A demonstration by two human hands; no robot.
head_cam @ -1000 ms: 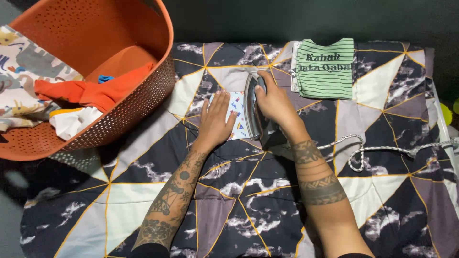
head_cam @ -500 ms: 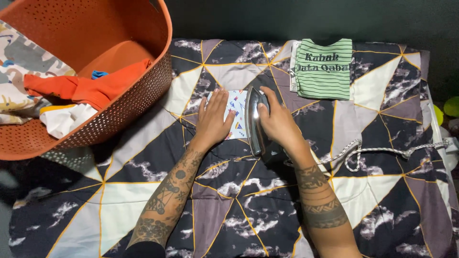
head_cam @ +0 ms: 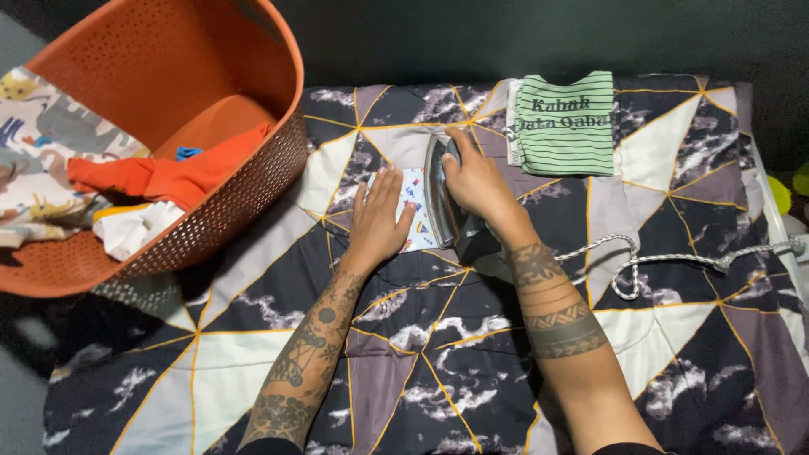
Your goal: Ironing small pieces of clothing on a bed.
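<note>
My right hand [head_cam: 474, 181] grips the handle of a metal clothes iron [head_cam: 439, 199], which rests on a small white cloth with coloured shapes [head_cam: 414, 192]. My left hand [head_cam: 379, 217] lies flat on the left part of that cloth, fingers spread, right beside the iron. The cloth sits on a patterned cover [head_cam: 253, 337] of dark, grey and cream triangles with yellow lines. Most of the cloth is hidden under my hand and the iron.
An orange perforated basket [head_cam: 244, 181] at the left holds an orange garment [head_cam: 168, 177], a white one and an animal-print cloth [head_cam: 38, 152]. A folded green striped garment [head_cam: 566, 122] lies at the back. The iron's braided cord [head_cam: 674, 263] loops across the right side.
The iron slid toward me over the cloth half a second ago, then back away to the far end. My left hand stayed pressed on the cloth.
</note>
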